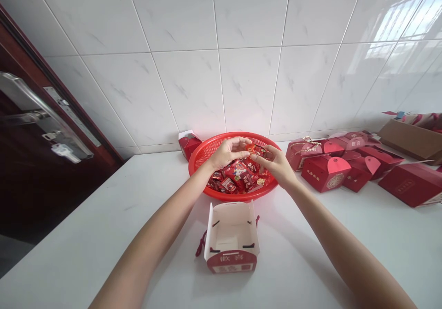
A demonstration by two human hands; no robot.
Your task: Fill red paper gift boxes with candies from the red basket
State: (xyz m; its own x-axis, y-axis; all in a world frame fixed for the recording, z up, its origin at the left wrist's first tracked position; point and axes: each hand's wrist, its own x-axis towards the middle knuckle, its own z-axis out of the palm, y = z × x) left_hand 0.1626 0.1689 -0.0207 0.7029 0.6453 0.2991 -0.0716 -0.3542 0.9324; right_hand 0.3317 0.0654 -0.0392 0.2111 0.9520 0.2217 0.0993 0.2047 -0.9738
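Over the red plastic basket (197,159), my left hand (228,153) and my right hand (276,165) meet with bent fingers, pinching a small red candy packet (254,149) between them. Beneath them, many shiny red wrapped candies (238,173) are heaped in the basket. Closer to me stands an open gift box (232,267), red outside and white inside, its flaps up and nothing in it. Dark red cords hang at both its sides, and dark cord ends show on its inner walls.
Several closed red gift boxes (326,171) are grouped at the right, near a brown cardboard carton (409,138). Another red box (189,145) stands behind the basket by the tiled wall (186,88). At the left is a dark door with a handle (51,115) and keys.
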